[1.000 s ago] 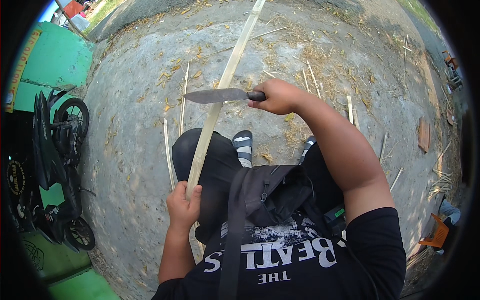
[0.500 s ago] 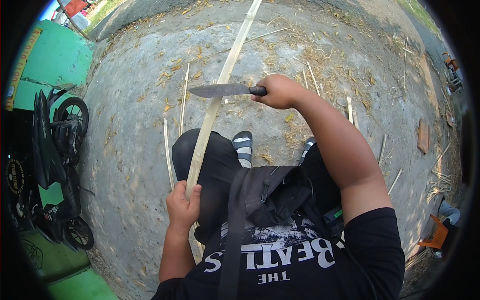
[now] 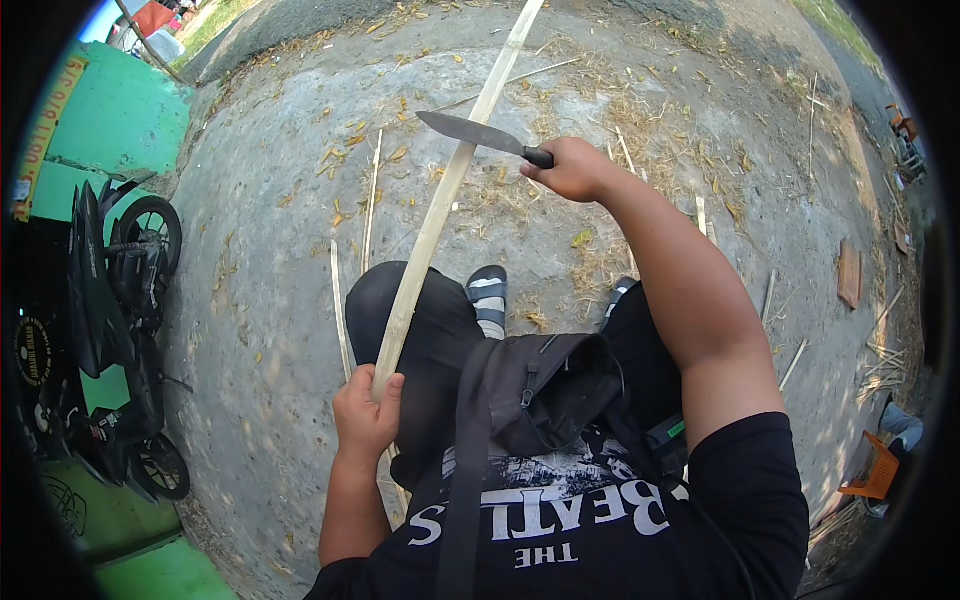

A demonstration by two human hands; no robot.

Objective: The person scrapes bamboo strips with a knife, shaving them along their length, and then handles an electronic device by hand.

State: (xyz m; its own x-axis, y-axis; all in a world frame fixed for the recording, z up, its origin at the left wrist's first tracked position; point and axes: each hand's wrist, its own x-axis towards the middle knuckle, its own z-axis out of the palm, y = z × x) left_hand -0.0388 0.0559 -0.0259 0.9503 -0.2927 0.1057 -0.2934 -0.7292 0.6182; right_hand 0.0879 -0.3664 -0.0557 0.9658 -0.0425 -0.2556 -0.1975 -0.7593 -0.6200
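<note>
My left hand (image 3: pixel 368 415) is closed round the near end of a long, pale split-bamboo strip (image 3: pixel 432 228). The strip slants away over my left knee and runs up to the top edge of the view. My right hand (image 3: pixel 572 170) grips the dark handle of a broad-bladed knife (image 3: pixel 477 133). Its grey blade lies across the strip well beyond my knees, with the tip pointing left and away. Whether the edge bites into the strip, I cannot tell.
Other thin strips (image 3: pixel 372 200) lie on the concrete ground (image 3: pixel 260 290) on both sides, among dry leaves and shavings. A dark motorcycle (image 3: pixel 120 300) stands at the left by a green wall (image 3: pixel 120 110). A brick (image 3: pixel 850 274) and an orange plastic object (image 3: pixel 872 468) are at the right.
The knife has slid farther out along the strip, and its tip has swung up and away. The strip's far end has shifted right. My left hand stays nearly in place.
</note>
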